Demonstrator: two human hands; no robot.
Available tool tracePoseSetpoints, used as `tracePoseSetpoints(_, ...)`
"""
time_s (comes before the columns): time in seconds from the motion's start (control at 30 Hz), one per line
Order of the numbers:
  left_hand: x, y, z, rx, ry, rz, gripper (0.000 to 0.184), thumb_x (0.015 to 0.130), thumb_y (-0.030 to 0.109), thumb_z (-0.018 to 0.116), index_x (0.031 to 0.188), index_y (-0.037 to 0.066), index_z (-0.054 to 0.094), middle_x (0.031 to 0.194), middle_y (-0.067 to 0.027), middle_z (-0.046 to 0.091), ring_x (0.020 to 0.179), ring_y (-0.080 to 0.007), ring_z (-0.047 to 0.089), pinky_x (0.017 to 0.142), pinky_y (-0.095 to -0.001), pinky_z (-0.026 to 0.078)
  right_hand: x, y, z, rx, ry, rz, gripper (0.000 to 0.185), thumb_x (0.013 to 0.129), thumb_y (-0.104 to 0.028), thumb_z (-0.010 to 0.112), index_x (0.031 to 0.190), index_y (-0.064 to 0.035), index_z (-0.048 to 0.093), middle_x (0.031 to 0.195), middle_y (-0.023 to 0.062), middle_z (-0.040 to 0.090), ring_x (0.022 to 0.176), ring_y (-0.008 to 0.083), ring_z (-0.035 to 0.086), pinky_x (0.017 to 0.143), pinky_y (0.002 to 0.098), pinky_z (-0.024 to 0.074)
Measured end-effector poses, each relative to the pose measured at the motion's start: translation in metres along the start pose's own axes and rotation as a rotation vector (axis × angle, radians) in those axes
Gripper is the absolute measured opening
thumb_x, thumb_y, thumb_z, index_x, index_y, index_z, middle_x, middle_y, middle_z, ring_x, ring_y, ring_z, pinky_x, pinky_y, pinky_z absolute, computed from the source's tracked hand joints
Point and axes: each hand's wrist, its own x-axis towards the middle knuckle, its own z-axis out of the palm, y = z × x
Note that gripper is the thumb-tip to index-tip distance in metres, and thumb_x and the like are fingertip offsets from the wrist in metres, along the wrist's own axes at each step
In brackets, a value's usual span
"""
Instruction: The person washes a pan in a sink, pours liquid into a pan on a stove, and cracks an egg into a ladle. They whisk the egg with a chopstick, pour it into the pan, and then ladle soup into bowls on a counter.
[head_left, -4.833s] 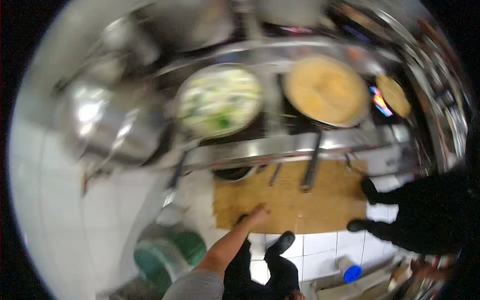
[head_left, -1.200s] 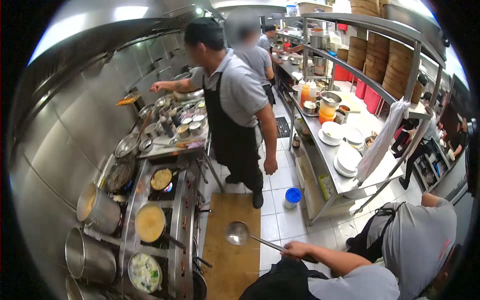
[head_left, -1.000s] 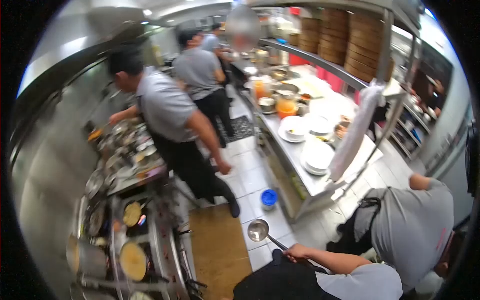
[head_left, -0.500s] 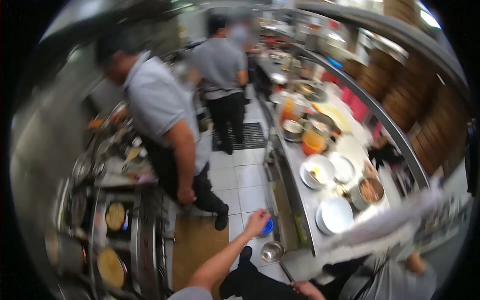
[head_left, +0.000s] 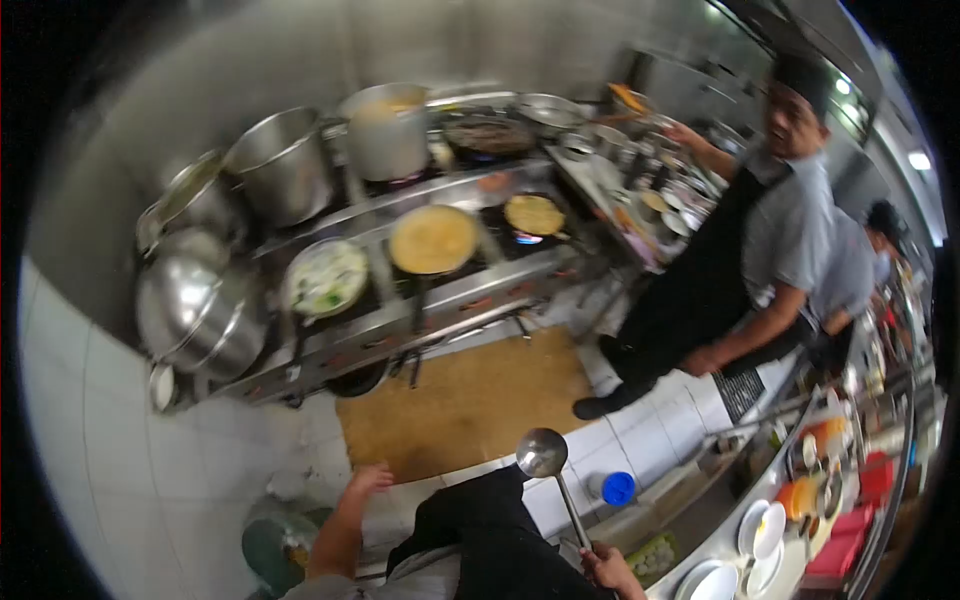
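Visibly silvery ladle (head_left: 542,454), shiny, round-bowled | right hand (head_left: 608,568) wrapped around its slim handle (head_left: 573,512) | left hand (head_left: 372,478) loosely uncurled

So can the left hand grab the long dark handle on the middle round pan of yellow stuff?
Probably not without stepping closer: the bare left hand looks empty, but the flat brown mat stretches between it and the dark handle.

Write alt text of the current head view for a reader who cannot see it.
A person's right hand grips a long-handled silver metal ladle; the left hand appears empty. Ahead, round pans of food sit on a wide silver steel stove, and a co-worker in a grey shirt and black apron stands at right.
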Motion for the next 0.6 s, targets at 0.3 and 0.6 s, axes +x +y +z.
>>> tracePoseSetpoints(0.3, -0.180, 0.087, -0.265, -0.904, 0.955, 0.748, 0.053, 0.099, 0.042, 0.047, 0.131, -0.001, 0.047, 0.111, -0.0169, 0.060, 0.092, -0.0319, 0.063, 0.073, -0.0481, 0.054, -0.025, -0.170, 0.054, -0.282, -0.442, -0.040, 0.036, 0.097, -0.029, 0.056, 0.118, -0.0011, 0.063, 0.078, 0.0079, 0.066, 0.072, 0.0216, 0.061, 0.065, 0.0340, 0.0494)
tracePoseSetpoints(0.6, -0.220, 0.189, -0.448, -1.084, 1.142, 0.695, 0.066, 0.096, 0.047, 0.052, 0.135, -0.003, 0.036, 0.126, -0.0269, 0.048, 0.096, -0.0392, 0.060, 0.075, -0.0519, 0.058, -0.045, -0.362, 0.249, -0.593, -0.595, -0.314, 0.030, 0.097, -0.026, 0.056, 0.115, -0.0034, 0.064, 0.073, 0.0067, 0.060, 0.064, 0.0147, 0.052, 0.060, 0.0330, 0.0448)
